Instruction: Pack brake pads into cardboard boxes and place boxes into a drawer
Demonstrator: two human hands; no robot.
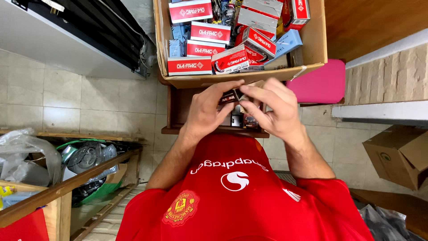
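My left hand and my right hand meet in front of my chest, above a dark wooden stool. Together they grip a small dark packet with a tan cardboard edge, fingers pinching it from both sides. More small dark items lie on the stool under my hands, partly hidden. Just beyond my fingers stands an open cardboard box holding several red and white cartons and a pale blue carton.
A pink stool stands to the right of the box. A closed cardboard box sits on the tiled floor at right. At left, a wooden crate holds plastic bags and round metal parts. A brick step runs along the right.
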